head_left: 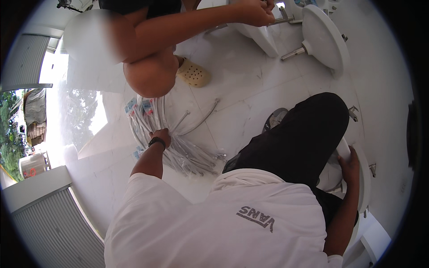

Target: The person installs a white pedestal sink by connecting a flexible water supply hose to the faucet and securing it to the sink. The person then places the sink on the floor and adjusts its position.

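Note:
My left hand [161, 135], below a dark wristband, is closed on a heap of grey flexible hoses [187, 154] on the floor. The hoses are partly in clear plastic wrapping, with blue and red bits at their far ends. Two loose hose ends [208, 114] stick out to the right of the hand. On my right side, my right hand [351, 166] grips the rim of a white washbasin [365, 183]. Some of its fingers are hidden behind the rim, and metal fittings show around the basin.
Across from me a person crouches, their hands [259, 12] by another white basin [257, 38]. A further round basin [326, 40] with a metal pipe lies tilted at the far right. The person's beige clog [193, 73] rests on the glossy tiles. Shutters [58, 223] stand at the left.

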Demonstrator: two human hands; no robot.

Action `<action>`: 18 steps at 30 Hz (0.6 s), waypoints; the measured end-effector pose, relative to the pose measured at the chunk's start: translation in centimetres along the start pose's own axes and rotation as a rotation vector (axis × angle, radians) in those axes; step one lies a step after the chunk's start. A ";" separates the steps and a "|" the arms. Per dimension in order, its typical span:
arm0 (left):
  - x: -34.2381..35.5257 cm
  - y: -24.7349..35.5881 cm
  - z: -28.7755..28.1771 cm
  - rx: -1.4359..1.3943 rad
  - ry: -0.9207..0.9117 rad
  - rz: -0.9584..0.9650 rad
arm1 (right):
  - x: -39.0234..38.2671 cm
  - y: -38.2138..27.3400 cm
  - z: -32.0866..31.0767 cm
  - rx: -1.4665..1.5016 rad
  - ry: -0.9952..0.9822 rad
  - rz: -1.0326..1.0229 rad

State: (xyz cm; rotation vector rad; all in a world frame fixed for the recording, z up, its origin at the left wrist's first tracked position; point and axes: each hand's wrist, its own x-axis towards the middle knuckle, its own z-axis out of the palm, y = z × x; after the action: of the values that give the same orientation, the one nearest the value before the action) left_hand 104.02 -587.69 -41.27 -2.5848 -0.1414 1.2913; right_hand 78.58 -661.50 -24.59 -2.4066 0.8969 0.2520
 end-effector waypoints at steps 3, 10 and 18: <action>-3.1 2.3 0.0 -0.301 0.216 0.250 | 0.0 0.8 0.0 0.018 0.007 -0.033; -18.5 12.4 -10.5 -0.727 0.407 0.804 | 0.2 -1.9 -1.3 0.071 0.100 -0.093; -32.9 25.0 -24.9 -1.058 0.219 1.338 | -4.1 -13.2 -8.3 0.877 0.072 -0.425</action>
State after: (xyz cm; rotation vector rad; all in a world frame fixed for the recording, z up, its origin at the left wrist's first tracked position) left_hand 103.43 -622.71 -7.99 -3.8534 1.6148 1.3835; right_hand 83.89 -655.69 -10.50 -1.7088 0.3691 -0.3334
